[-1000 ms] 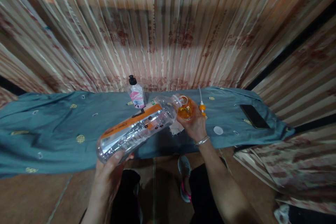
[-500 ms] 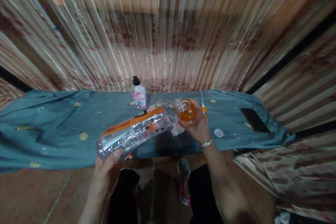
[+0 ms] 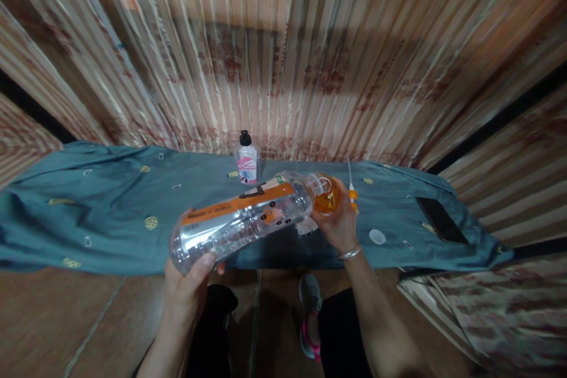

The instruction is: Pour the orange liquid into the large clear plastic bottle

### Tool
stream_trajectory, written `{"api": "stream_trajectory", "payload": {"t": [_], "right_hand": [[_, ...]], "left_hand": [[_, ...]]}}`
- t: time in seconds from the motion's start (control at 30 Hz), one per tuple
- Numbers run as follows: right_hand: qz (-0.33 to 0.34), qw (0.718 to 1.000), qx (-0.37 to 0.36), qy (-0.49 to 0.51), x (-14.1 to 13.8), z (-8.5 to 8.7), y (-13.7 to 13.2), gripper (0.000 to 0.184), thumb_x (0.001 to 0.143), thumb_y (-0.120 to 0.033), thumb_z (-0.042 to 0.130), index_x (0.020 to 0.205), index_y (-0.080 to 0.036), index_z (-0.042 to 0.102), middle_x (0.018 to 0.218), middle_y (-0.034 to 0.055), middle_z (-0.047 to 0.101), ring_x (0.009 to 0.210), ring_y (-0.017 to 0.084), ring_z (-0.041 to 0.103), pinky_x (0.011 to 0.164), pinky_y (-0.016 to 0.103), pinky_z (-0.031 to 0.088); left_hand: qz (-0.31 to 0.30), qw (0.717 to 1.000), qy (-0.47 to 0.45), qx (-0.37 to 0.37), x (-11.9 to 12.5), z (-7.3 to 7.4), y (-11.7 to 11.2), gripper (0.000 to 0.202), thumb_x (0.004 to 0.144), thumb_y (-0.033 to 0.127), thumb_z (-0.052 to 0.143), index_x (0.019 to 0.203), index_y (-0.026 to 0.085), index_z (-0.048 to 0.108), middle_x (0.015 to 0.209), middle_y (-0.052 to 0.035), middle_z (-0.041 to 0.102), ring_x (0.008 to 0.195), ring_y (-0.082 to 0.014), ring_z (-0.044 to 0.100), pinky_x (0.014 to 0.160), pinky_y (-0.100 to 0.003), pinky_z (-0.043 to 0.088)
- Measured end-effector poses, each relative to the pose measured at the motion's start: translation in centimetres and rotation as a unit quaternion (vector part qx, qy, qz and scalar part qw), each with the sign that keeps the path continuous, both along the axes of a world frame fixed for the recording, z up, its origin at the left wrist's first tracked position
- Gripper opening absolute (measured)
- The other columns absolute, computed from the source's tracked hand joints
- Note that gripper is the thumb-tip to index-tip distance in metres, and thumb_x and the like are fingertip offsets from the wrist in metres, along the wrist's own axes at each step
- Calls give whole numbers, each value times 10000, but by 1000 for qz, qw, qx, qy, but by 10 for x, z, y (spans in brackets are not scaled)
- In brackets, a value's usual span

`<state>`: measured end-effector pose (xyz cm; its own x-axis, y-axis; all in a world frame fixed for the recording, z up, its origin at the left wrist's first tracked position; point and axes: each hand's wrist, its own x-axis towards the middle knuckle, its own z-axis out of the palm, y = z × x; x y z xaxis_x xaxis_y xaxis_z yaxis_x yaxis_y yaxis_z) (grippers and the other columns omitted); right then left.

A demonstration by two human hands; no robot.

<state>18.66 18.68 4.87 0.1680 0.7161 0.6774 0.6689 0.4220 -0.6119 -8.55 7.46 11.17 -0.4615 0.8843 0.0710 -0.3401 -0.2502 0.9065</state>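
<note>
My left hand (image 3: 188,283) is wrapped round the base of a large clear plastic bottle (image 3: 241,218) with an orange label. The bottle is tilted over the cloth, its neck pointing right and slightly up. My right hand (image 3: 340,221) grips a small amber container (image 3: 328,201) from the right. The bottle's clear neck meets the container's opening; whether they touch or one sits inside the other I cannot tell. No flow of liquid shows. Just behind my right hand lies an orange and white pump top (image 3: 352,195) with a thin tube.
A blue-green cloth (image 3: 110,212) covers the narrow table. A pink-labelled bottle with a black top (image 3: 247,162) stands at the back. On the right lie a white disc (image 3: 377,237) and a dark phone (image 3: 442,221). A striped curtain (image 3: 261,82) hangs behind.
The view has shifted, so the table and its things appear slightly farther right. Both hands keep their holds, with bottle and container in much the same position together.
</note>
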Motion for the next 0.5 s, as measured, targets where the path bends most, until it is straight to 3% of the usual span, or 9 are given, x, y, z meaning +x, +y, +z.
{"api": "stream_trajectory", "payload": {"t": [0.2, 0.5], "right_hand": [[-6, 1000, -11, -1, 1, -1, 0, 917, 780, -546, 883, 1534, -205, 487, 1449, 202, 691, 1304, 373, 713, 1085, 594, 609], [-14, 1000, -26, -8, 6, 2, -1, 948, 756, -541, 892, 1535, -179, 493, 1418, 208, 716, 1267, 378, 736, 1066, 574, 623]], "left_hand": [[-2, 1000, 19, 17, -1, -5, 2, 785, 658, 412, 938, 1374, 258, 658, 893, -7, 740, 498, -112, 554, 417, -233, 449], [-1, 1000, 24, 15, -2, -12, 5, 855, 590, 447, 953, 1355, 231, 638, 743, 24, 686, 441, -133, 533, 354, -241, 425]]}}
